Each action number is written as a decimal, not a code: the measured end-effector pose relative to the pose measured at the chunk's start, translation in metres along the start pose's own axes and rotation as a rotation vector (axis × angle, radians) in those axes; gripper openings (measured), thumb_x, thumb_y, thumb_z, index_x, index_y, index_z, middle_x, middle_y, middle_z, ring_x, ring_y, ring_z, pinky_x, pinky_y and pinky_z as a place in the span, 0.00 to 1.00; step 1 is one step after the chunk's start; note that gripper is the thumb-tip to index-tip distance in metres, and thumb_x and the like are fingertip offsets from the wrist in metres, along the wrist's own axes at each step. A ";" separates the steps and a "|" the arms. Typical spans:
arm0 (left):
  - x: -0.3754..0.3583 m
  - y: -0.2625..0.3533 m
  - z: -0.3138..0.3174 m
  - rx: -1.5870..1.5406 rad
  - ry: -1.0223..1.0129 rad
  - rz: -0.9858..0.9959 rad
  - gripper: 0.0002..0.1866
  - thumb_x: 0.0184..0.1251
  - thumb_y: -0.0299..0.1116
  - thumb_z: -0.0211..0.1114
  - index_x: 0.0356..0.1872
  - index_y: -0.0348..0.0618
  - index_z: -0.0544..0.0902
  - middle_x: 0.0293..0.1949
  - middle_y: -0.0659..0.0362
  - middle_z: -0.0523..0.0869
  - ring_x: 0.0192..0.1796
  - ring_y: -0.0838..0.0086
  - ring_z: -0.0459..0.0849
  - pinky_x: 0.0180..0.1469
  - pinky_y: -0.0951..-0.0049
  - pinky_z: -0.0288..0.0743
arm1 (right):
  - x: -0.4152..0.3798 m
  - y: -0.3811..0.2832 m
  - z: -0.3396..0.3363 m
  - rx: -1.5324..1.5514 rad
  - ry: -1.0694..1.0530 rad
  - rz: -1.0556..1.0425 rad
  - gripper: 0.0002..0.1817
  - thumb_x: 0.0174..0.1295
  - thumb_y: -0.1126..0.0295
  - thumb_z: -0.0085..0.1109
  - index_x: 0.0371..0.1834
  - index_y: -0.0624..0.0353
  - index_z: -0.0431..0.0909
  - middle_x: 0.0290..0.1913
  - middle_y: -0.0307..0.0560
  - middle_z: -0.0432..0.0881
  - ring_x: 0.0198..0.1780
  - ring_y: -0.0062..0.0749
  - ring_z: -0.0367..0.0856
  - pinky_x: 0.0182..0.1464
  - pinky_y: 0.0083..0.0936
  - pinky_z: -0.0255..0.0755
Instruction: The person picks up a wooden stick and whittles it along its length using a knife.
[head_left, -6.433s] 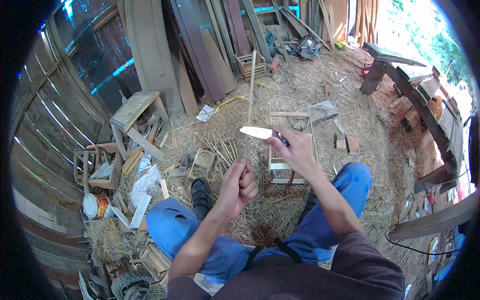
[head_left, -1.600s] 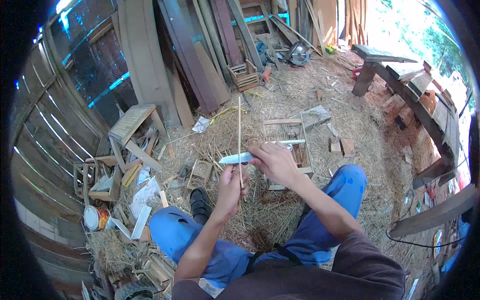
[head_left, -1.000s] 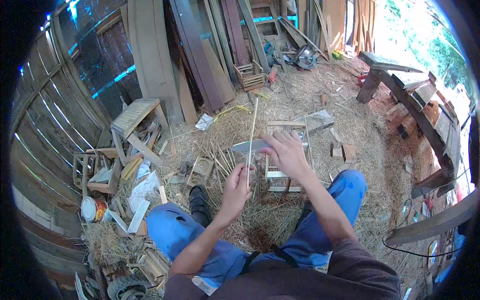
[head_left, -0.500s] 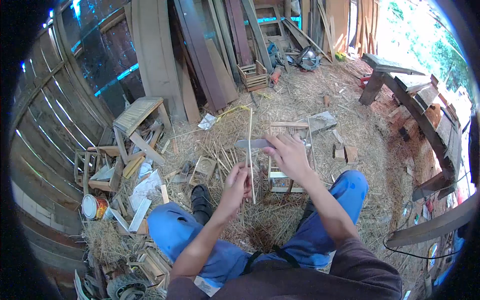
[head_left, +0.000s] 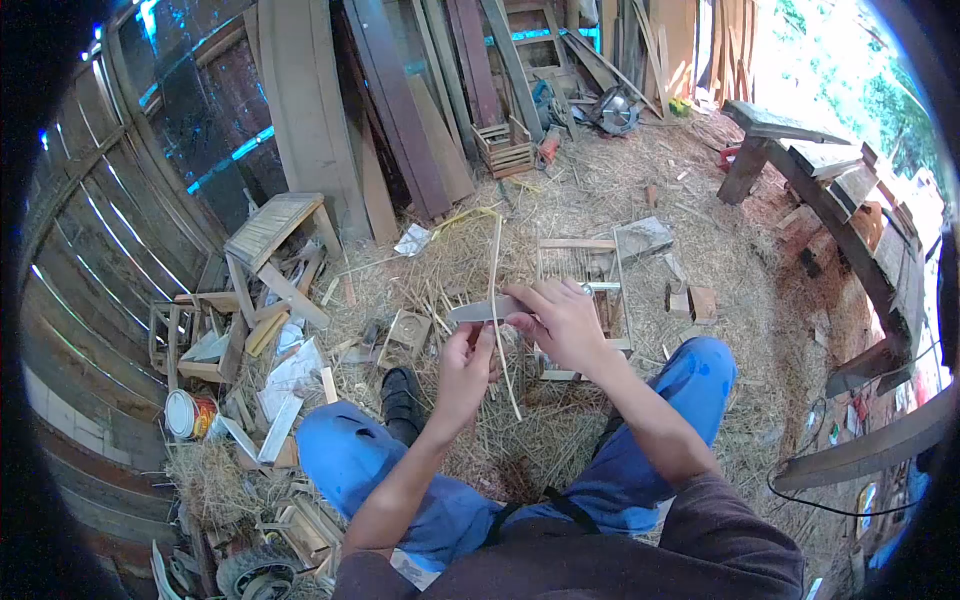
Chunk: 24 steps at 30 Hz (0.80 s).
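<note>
My right hand [head_left: 562, 318] is wrapped round the handle of a knife. The knife's broad grey blade [head_left: 472, 312] points left and crosses a thin pale wooden strip [head_left: 494, 262]. That strip stands roughly lengthwise in front of me, slightly bent, its lower end near my knees. My left hand [head_left: 468, 362] pinches the strip just below the blade. Beyond and below my right hand, a small slatted wooden frame [head_left: 578, 244] lies on the straw-covered floor.
A small wooden stool [head_left: 275, 228] and offcuts lie at left, beside a paint can [head_left: 182, 412]. Long boards [head_left: 395, 110] lean on the back wall near a slatted crate [head_left: 503, 150] and a circular saw [head_left: 614, 112]. A wooden bench [head_left: 835, 200] stands at right.
The knife and my right hand have shifted left and slightly down. The strip's lower end has swung right, and it looks more bent.
</note>
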<state>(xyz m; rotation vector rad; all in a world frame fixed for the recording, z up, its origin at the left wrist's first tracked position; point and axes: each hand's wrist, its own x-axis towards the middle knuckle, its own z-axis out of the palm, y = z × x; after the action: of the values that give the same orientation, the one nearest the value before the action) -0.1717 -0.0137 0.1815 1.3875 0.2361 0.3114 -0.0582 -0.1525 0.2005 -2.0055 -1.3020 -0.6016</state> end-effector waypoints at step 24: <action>-0.022 0.007 -0.001 -0.093 -0.039 -0.162 0.16 0.79 0.40 0.56 0.54 0.40 0.81 0.21 0.72 0.66 0.18 0.91 0.58 0.18 0.86 0.48 | 0.005 0.051 -0.021 -0.364 0.143 0.104 0.16 0.63 0.61 0.62 0.53 0.49 0.81 0.31 0.43 0.80 0.36 0.39 0.79 0.42 0.36 0.67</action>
<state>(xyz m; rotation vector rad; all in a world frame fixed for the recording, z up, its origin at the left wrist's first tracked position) -0.1934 -0.0195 0.1877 1.2733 0.2968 0.1592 -0.0102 -0.1794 0.2038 -2.2544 -1.0531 -0.9692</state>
